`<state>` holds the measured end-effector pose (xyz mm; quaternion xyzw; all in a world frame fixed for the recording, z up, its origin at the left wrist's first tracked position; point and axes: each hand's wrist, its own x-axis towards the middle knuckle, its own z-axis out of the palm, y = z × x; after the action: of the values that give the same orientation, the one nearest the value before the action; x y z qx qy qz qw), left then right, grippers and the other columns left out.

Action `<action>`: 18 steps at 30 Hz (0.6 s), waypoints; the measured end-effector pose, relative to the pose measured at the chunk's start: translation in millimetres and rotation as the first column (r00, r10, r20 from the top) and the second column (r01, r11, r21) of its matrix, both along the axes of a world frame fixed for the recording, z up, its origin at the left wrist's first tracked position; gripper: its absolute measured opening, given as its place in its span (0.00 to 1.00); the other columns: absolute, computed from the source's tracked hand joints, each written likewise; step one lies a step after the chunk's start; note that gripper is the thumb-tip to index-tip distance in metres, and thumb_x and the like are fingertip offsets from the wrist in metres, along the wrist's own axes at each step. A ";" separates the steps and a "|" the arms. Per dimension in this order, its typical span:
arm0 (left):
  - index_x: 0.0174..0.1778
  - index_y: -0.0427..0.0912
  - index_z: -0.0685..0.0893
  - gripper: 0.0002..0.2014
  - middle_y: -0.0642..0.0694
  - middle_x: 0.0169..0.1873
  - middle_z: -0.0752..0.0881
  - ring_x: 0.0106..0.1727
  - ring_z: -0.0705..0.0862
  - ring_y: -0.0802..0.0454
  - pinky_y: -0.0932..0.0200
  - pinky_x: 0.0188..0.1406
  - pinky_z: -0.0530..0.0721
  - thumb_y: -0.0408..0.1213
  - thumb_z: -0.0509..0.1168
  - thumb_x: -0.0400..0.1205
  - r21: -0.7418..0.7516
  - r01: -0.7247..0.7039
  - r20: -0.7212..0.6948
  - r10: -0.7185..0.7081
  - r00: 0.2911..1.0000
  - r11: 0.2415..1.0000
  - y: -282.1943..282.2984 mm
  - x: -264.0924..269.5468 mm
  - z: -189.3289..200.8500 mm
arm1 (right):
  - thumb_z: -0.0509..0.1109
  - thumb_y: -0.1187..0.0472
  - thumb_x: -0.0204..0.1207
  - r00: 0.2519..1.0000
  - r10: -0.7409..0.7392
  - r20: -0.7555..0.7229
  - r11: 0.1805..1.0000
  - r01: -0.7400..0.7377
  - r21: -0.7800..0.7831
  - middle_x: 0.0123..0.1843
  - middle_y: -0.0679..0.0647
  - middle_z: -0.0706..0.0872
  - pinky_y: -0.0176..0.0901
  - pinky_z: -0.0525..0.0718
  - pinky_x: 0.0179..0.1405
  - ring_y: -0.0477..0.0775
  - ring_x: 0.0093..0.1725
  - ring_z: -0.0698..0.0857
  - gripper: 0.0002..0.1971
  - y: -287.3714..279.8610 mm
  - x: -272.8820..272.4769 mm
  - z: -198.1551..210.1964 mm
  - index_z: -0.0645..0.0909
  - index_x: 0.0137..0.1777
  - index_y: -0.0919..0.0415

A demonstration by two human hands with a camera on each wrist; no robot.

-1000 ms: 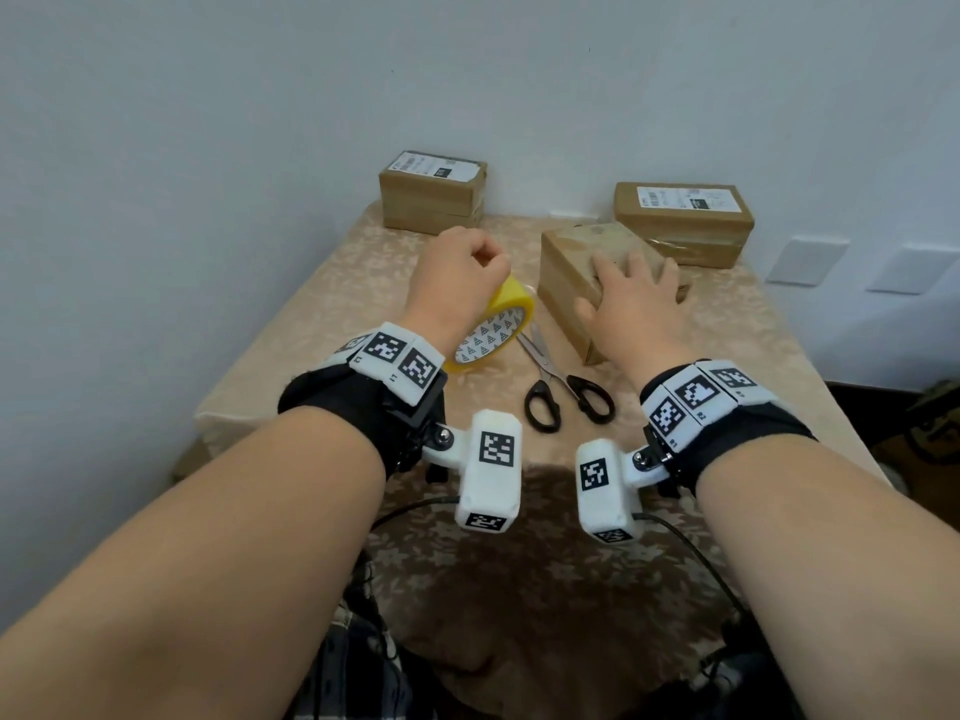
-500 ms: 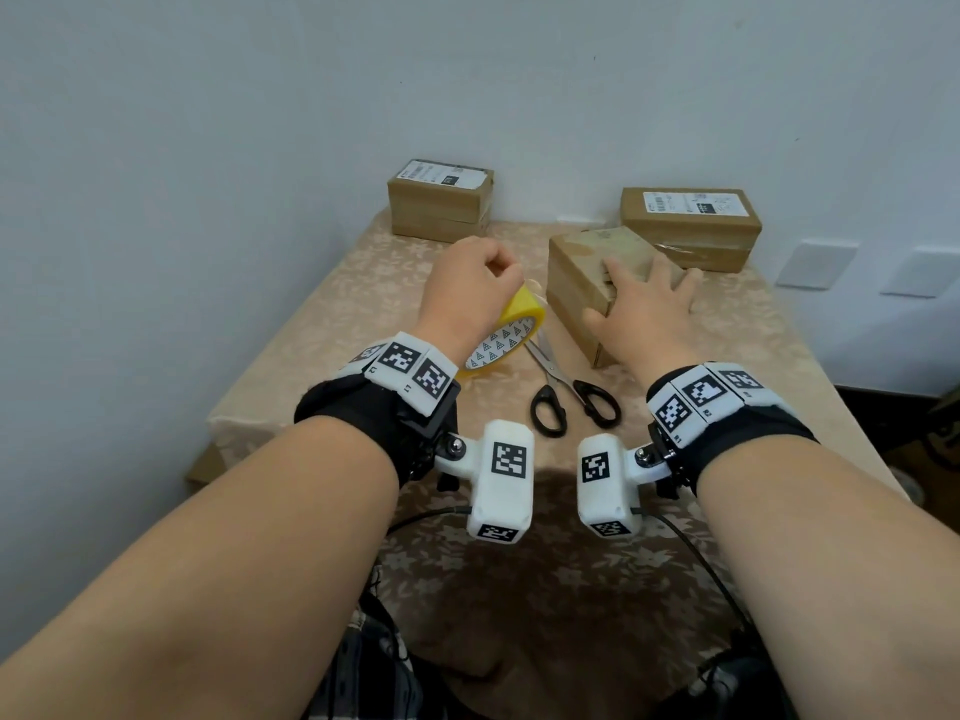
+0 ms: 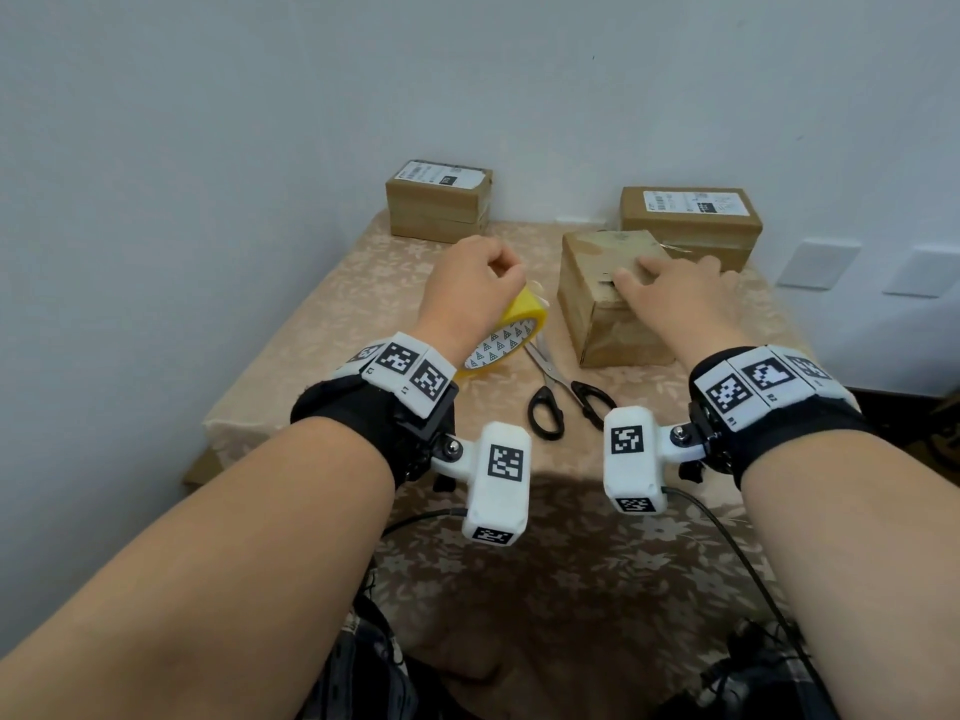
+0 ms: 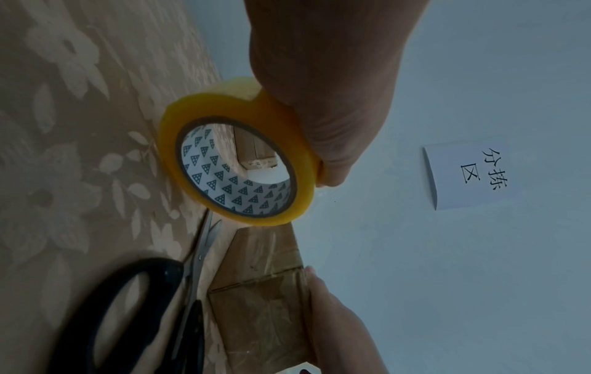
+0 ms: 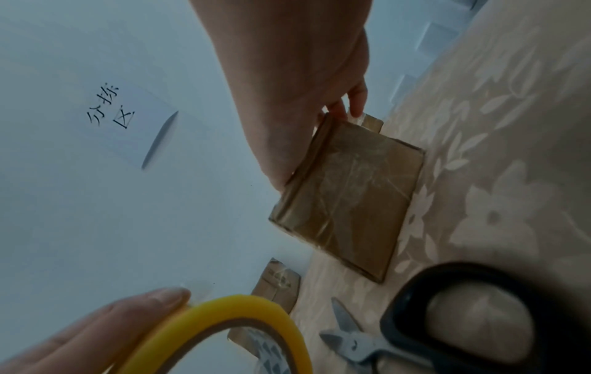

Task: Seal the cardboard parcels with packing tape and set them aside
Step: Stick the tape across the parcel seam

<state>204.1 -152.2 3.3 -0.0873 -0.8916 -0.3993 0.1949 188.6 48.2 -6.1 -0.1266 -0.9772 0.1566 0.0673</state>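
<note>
A cardboard parcel (image 3: 597, 298) wrapped in clear tape stands mid-table, seen also in the right wrist view (image 5: 348, 200) and the left wrist view (image 4: 265, 311). My right hand (image 3: 670, 288) lies flat on its top, fingers straight. My left hand (image 3: 467, 288) grips a yellow roll of packing tape (image 3: 506, 335) held just above the table, left of the parcel. The left wrist view shows the tape roll (image 4: 236, 159) upright, with the hand (image 4: 319, 83) curled over its top edge. In the right wrist view the tape roll (image 5: 243, 318) shows a short clear end standing at my fingertips.
Black-handled scissors (image 3: 556, 392) lie shut between my hands on the patterned tablecloth (image 3: 332, 304). Two labelled parcels stand at the back by the wall, one at the left (image 3: 439, 200) and one at the right (image 3: 691, 220). A paper sign (image 4: 463, 172) hangs on the wall.
Both hands and the parcel stay about where they were. The head view has tilted slightly, so everything sits a little lower in the picture.
</note>
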 end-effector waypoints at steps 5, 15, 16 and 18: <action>0.40 0.44 0.84 0.05 0.53 0.40 0.83 0.45 0.80 0.56 0.62 0.47 0.77 0.35 0.64 0.80 0.010 0.006 0.005 -0.006 1.000 1.000 -1.8 -0.2 3.2 | 0.52 0.47 0.85 0.984 0.106 -0.145 0.994 -0.106 0.010 0.42 0.63 0.84 0.46 0.73 0.37 0.64 0.48 0.81 0.22 13.3 7.3 -0.1 0.80 0.39 0.61; 0.40 0.43 0.85 0.05 0.54 0.38 0.82 0.45 0.80 0.56 0.61 0.48 0.77 0.35 0.65 0.80 0.012 0.065 0.019 -0.065 0.998 0.998 3.7 2.9 4.6 | 0.66 0.41 0.76 0.927 0.371 0.049 0.907 -0.373 0.195 0.77 0.59 0.70 0.58 0.67 0.75 0.64 0.76 0.65 0.38 22.6 25.2 1.8 0.60 0.82 0.56; 0.40 0.42 0.85 0.05 0.54 0.38 0.82 0.45 0.80 0.56 0.61 0.48 0.77 0.35 0.66 0.80 0.018 0.081 0.022 -0.081 0.996 0.997 4.7 3.5 4.7 | 0.67 0.42 0.76 0.934 0.356 0.027 0.912 -0.354 0.206 0.73 0.59 0.73 0.56 0.71 0.71 0.64 0.73 0.69 0.37 22.4 24.1 -0.7 0.62 0.81 0.57; 0.40 0.42 0.85 0.05 0.54 0.38 0.82 0.45 0.79 0.57 0.63 0.47 0.75 0.36 0.66 0.80 0.033 0.116 0.023 -0.116 0.993 0.993 6.9 3.8 4.6 | 0.68 0.40 0.76 0.960 0.277 -0.047 0.930 -0.255 0.266 0.65 0.61 0.79 0.53 0.78 0.58 0.63 0.64 0.76 0.32 15.1 23.1 -2.3 0.70 0.73 0.60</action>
<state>207.8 -145.3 7.9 -0.1309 -0.8810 -0.4251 0.1614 211.7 63.3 -8.4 0.0236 -0.9936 0.0415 0.1023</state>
